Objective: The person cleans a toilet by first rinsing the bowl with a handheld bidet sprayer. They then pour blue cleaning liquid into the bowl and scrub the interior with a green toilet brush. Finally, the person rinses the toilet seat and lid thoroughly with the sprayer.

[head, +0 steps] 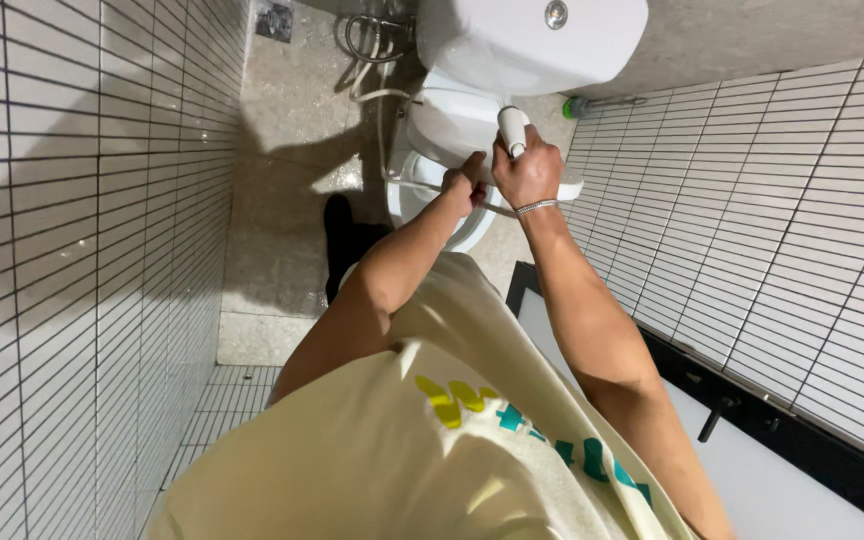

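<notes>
Looking down past a pale yellow cotton T-shirt, loose and softly creased, with a yellow and teal print across the chest. Both bare forearms extend forward from it.

Right wrist carries a thin silver chain bracelet. Right hand is wrapped tight around the handle of a white plastic bidet sprayer; fingers fully curled, knuckles up, the rounded smooth head of the sprayer sticking out above the fist. Left hand sits just beside the right, touching or nearly so, fingers closed into a fist on the thin metal sprayer hose, which runs out leftward from under the grip. Exact finger placement on the hose is hidden by the back of the hand.

Both hands are held above the white toilet bowl, glossy ceramic, oval rim. One dark shoe stands on the floor left of the bowl. Floor is speckled beige stone, polished, with a bright patch of reflected light.

Behind the bowl: white ceramic cistern, rounded box shape, with a round chrome flush button on top. Coiled pipework at the wall to its left.

Left wall and right wall are clad in narrow white rectangular tiles with dark grout. A black-framed door with a black handle occupies the lower right.
</notes>
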